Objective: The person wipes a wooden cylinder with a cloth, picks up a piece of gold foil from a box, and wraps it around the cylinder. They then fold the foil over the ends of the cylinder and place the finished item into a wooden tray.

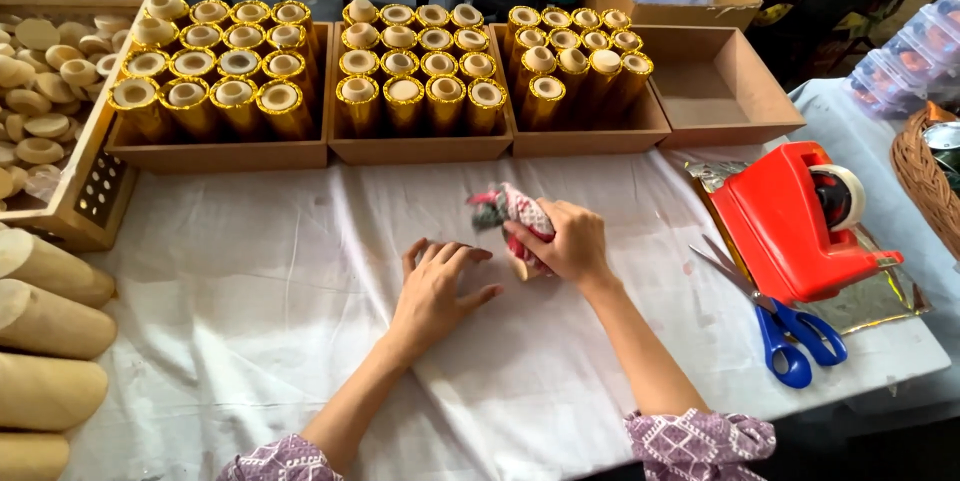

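My right hand (568, 241) is closed around a small roll wrapped in red-and-white patterned cloth (512, 209). The fingers hold its lower end, and the loose cloth end sticks up and to the left, blurred. The roll is raised just off the white cloth (300, 271) that covers the bench, near the middle and in front of the trays.

My left hand (438, 286) holds nothing. It lies palm down and flat on the white cloth, fingers spread a little, just left of the right hand and apart from it.

Behind: three shallow brown trays (420, 146) packed with upright gold-foil tubes (405, 91), each with a pale plug in its top. A fourth tray (715, 91) to the right stands without tubes. At far left is a box of pale wooden discs (40, 81). At right are a red tape dispenser (790, 221) and blue-handled scissors (795, 336), both resting on a foil sheet (880, 306).

Judgement on doing this well:
- Keep the grip low on the roll so the wrap stays tight and the loose end stays free to work.
- Keep the left palm pressing the white cloth flat so it does not ruck.
- The tape is well to the right, so the wrap could slacken during a reach for it.
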